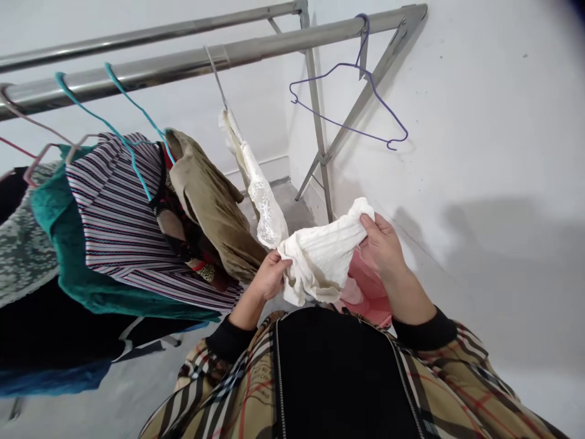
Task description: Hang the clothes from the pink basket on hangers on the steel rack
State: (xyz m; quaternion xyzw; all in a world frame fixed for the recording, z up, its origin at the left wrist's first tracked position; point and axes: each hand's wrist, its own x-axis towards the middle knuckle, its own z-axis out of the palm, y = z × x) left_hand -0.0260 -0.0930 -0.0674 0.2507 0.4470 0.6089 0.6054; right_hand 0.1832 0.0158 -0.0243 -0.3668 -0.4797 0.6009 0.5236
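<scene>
A crumpled white ribbed garment [322, 253] is stretched between my two hands in front of my chest; its exact kind is hard to tell. My left hand [270, 274] pinches its left edge between thumb and fingers. At its upper right corner, my right hand [380, 244] is closed on the cloth. Just beyond my left hand hangs a white lace garment [267, 210] on a thin hanger. Up to the right, a bare purple hanger [342, 124] hooks over the rail.
A metal drying rack [173, 65] spans the view. On its left hang a khaki garment [205, 195], a striped shirt [119, 201] and a green garment [48, 213]. Below my right hand is a pink basket [370, 292]. A white wall [493, 152] stands at right.
</scene>
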